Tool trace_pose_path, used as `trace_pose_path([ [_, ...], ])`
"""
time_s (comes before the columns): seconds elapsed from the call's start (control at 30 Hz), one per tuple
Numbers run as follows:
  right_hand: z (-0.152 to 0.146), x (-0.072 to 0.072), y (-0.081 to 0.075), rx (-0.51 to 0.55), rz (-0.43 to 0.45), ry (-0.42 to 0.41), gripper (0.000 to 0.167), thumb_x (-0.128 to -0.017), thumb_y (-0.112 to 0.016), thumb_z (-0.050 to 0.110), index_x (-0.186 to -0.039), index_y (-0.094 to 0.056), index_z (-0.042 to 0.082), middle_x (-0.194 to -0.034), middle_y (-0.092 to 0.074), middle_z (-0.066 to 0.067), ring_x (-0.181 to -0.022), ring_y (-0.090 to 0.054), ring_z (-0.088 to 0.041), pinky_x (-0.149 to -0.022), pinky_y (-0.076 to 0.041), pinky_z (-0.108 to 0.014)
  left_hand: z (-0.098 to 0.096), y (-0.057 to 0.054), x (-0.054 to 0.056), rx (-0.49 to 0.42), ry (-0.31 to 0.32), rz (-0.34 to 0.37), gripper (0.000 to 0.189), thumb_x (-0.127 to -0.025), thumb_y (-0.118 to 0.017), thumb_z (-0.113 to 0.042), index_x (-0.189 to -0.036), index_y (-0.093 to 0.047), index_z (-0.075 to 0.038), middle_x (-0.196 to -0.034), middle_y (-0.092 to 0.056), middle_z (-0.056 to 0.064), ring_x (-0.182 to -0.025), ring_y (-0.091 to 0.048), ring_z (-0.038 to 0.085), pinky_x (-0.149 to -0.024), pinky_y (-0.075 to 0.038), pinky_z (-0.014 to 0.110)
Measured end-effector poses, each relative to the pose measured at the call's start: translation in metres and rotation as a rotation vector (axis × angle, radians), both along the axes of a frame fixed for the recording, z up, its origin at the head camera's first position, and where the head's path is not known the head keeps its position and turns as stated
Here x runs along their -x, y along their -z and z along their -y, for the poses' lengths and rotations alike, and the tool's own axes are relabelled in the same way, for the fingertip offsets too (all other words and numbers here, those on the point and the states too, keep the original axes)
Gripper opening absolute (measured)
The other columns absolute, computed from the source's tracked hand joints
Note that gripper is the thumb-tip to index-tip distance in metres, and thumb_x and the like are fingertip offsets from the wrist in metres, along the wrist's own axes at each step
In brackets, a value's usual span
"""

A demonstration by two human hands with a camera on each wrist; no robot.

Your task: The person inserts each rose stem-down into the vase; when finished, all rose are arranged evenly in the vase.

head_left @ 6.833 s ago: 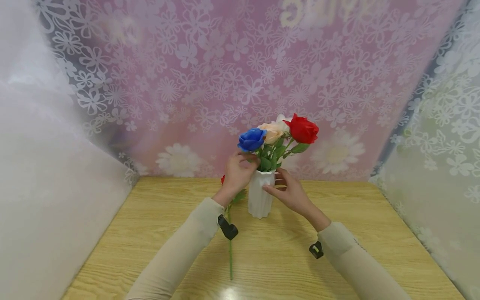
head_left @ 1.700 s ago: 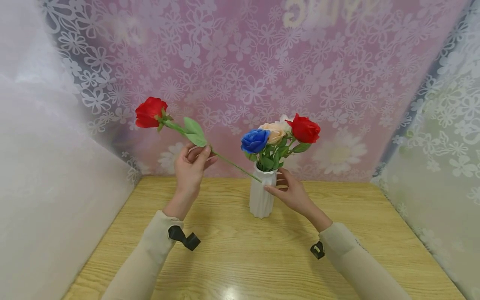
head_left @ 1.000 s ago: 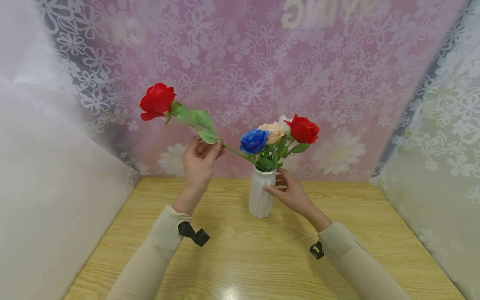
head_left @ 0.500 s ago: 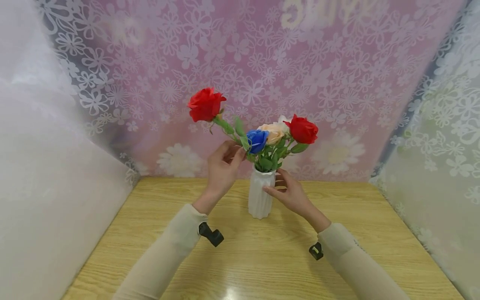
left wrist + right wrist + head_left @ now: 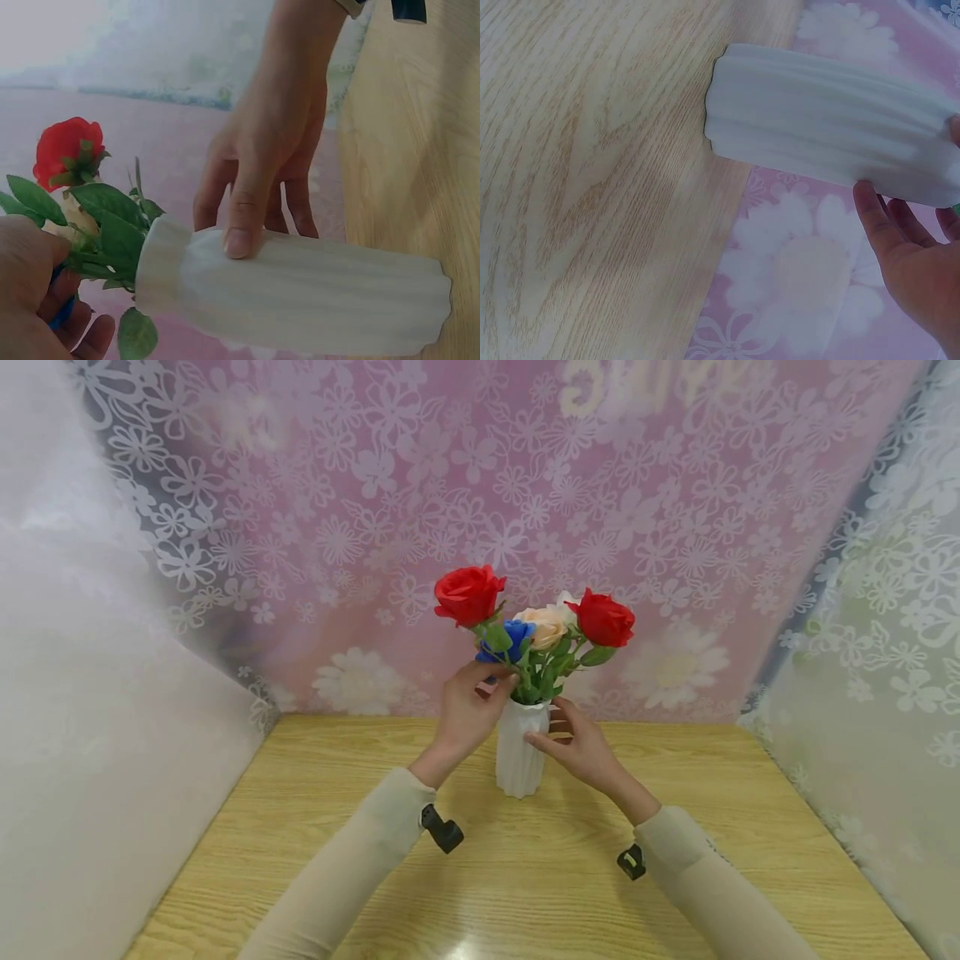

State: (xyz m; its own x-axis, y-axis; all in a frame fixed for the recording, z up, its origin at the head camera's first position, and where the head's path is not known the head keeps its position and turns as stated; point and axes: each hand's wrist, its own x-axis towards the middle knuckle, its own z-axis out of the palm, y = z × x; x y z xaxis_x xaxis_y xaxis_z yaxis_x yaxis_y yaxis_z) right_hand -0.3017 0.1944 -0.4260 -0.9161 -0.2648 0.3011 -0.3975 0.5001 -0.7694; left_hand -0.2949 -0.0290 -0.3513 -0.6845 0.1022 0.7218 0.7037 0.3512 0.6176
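In the head view, my left hand (image 5: pixel 468 710) pinches the stem of a red rose (image 5: pixel 468 596) just above the mouth of a white ribbed vase (image 5: pixel 519 760). The stem's lower end is hidden among the leaves and fingers. My right hand (image 5: pixel 581 747) holds the vase from the right, thumb on the near side and fingers behind. The vase stands upright on the table. In it are a blue rose (image 5: pixel 512 639), a peach rose (image 5: pixel 543 627), a white flower (image 5: pixel 566 606) and a second red rose (image 5: pixel 602 618). The left wrist view shows the right thumb against the vase (image 5: pixel 300 292).
A light wooden table (image 5: pixel 570 877) carries the vase near its back edge. Behind rises a pink flower-patterned backdrop (image 5: pixel 420 510). Pale sheeting closes off the left side (image 5: pixel 112 710) and right side (image 5: pixel 885 693).
The left hand picked up the red rose that lay on the table, then brought it rightward and down to the vase, its stem tilting more upright. The right hand stays on the vase.
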Motion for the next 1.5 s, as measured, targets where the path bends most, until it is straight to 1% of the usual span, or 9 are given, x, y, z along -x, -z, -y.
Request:
trace_pose_path([
  [0.17,0.0,-0.001,0.0,0.005,-0.008,-0.014,0.077,-0.097,-0.078,0.036,-0.162,-0.037,0.023,-0.144,-0.062,-0.017,-0.123,-0.069,-0.038,-0.097,-0.062,-0.052,-0.006,0.007,0.005,0.04,-0.018,-0.003,0.012,-0.096,-0.078,-0.014,-0.101,-0.083,-0.004,-0.1,-0.077,0.012,-0.091,-0.07,0.027,-0.067,-0.062,0.033],
  [0.4,0.0,-0.001,0.0,0.019,-0.006,-0.018,0.079,-0.098,-0.077,0.033,-0.164,-0.035,0.023,-0.143,-0.063,-0.02,-0.122,-0.069,-0.04,-0.096,-0.062,-0.053,-0.015,0.019,0.01,0.145,-0.064,0.077,0.015,-0.096,-0.079,-0.019,-0.103,-0.085,-0.007,-0.109,-0.077,0.011,-0.102,-0.072,0.026,-0.08,-0.062,0.041],
  [0.47,0.0,-0.002,0.0,0.021,-0.007,-0.019,0.08,-0.098,-0.077,0.033,-0.165,-0.034,0.022,-0.143,-0.062,-0.02,-0.123,-0.069,-0.04,-0.096,-0.062,-0.053,-0.017,0.021,0.01,0.143,-0.071,0.095,0.016,-0.096,-0.079,-0.019,-0.104,-0.085,-0.007,-0.111,-0.077,0.011,-0.102,-0.072,0.026,-0.081,-0.062,0.041],
  [0.77,0.001,-0.002,-0.002,0.017,-0.003,-0.02,0.08,-0.098,-0.077,0.034,-0.165,-0.034,0.024,-0.143,-0.062,-0.02,-0.123,-0.069,-0.04,-0.097,-0.062,-0.054,-0.02,0.023,0.007,0.107,-0.121,0.087,0.016,-0.095,-0.08,-0.022,-0.102,-0.086,-0.009,-0.107,-0.078,0.009,-0.095,-0.072,0.023,-0.077,-0.062,0.038],
  [0.93,0.001,-0.001,-0.001,0.015,0.005,-0.014,0.08,-0.098,-0.077,0.036,-0.164,-0.034,0.025,-0.143,-0.062,-0.02,-0.123,-0.068,-0.04,-0.097,-0.062,-0.054,-0.02,0.02,0.001,0.069,-0.217,0.062,0.019,-0.093,-0.082,-0.033,-0.094,-0.088,-0.016,-0.096,-0.079,0.003,-0.084,-0.072,0.017,-0.065,-0.058,0.03],
  [1.07,0.0,-0.002,-0.001,0.02,0.009,-0.015,0.081,-0.099,-0.077,0.034,-0.165,-0.033,0.023,-0.144,-0.061,-0.021,-0.124,-0.068,-0.041,-0.098,-0.061,-0.054,-0.023,0.014,-0.004,0.038,-0.295,-0.036,0.022,-0.09,-0.084,-0.038,-0.086,-0.086,-0.016,-0.078,-0.074,0.001,-0.072,-0.068,0.015,-0.056,-0.05,0.027],
  [1.2,0.0,-0.003,-0.001,0.029,0.014,-0.019,0.081,-0.099,-0.077,0.034,-0.165,-0.032,0.023,-0.145,-0.061,-0.021,-0.124,-0.067,-0.041,-0.099,-0.061,-0.055,-0.028,0.006,-0.008,0.021,-0.34,-0.102,0.024,-0.089,-0.085,-0.04,-0.087,-0.082,-0.016,-0.072,-0.065,0.0,-0.066,-0.06,0.014,-0.053,-0.043,0.025],
  [1.4,0.001,-0.003,-0.001,0.037,0.022,-0.019,0.08,-0.098,-0.077,0.034,-0.164,-0.034,0.02,-0.143,-0.062,-0.021,-0.124,-0.067,-0.041,-0.1,-0.06,-0.055,-0.032,-0.001,-0.007,0.004,-0.398,-0.065,0.028,-0.089,-0.085,-0.042,-0.1,-0.08,-0.017,-0.075,-0.065,0.002,-0.064,-0.058,0.013,-0.052,-0.039,0.024],
  [1.5,0.001,-0.003,-0.002,0.035,0.028,-0.014,0.081,-0.098,-0.077,0.035,-0.165,-0.033,0.018,-0.144,-0.061,-0.022,-0.125,-0.067,-0.041,-0.1,-0.06,-0.056,-0.033,-0.004,-0.005,0.011,-0.417,-0.05,0.026,-0.09,-0.084,-0.041,-0.1,-0.081,-0.017,-0.075,-0.065,0.001,-0.065,-0.058,0.013,-0.052,-0.04,0.024],
])
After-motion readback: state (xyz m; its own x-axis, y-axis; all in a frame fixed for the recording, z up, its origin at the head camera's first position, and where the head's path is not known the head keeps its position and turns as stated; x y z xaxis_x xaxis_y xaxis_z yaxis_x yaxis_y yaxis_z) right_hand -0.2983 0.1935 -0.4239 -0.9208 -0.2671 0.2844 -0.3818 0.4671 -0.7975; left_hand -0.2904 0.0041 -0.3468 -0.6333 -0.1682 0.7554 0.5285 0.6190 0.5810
